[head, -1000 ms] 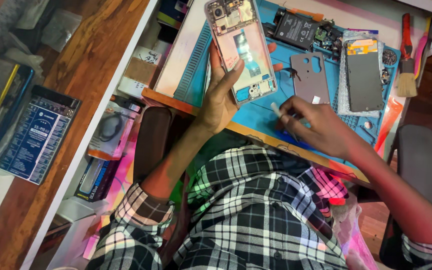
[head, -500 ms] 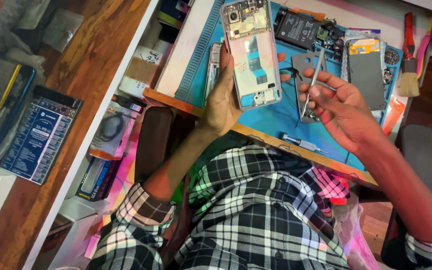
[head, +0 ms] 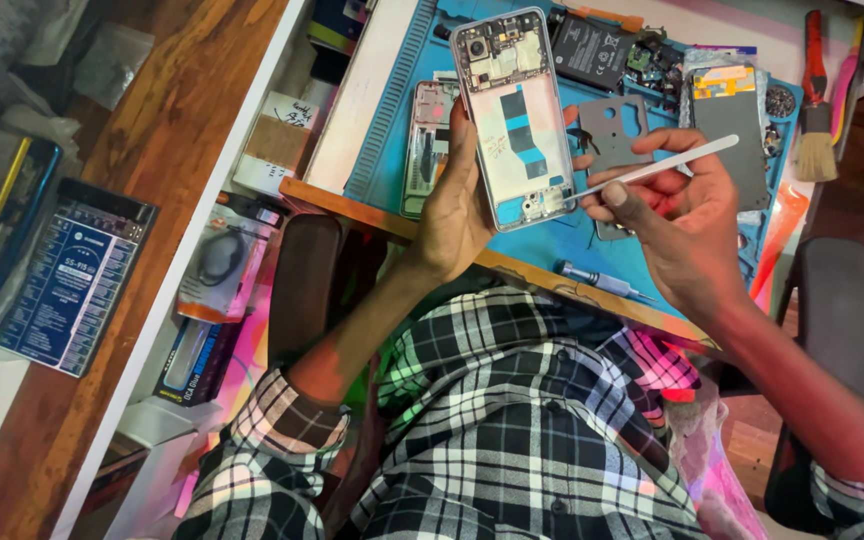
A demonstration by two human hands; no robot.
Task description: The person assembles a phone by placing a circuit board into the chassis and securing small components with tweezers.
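Your left hand (head: 452, 215) grips the opened phone (head: 512, 115) upright over the blue mat (head: 542, 245), same as before; your right hand (head: 682, 220) pinches the white tool (head: 652, 168), now tipped flatter w/ tip at phone's lower edge

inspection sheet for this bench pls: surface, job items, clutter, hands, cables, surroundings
Surface: blue repair mat on a desk with a wooden edge.
Job's things: opened phone, back cover off, boards exposed; white tweezers, tip at the phone's lower right edge.
Clutter: second phone frame, grey plate, black battery, screwdriver, brush.
Grippers: left hand holds the phone; right hand holds the tweezers.
Cables: coiled black cable, packaged.
Surroundings: wooden floor, boxes beside the desk.
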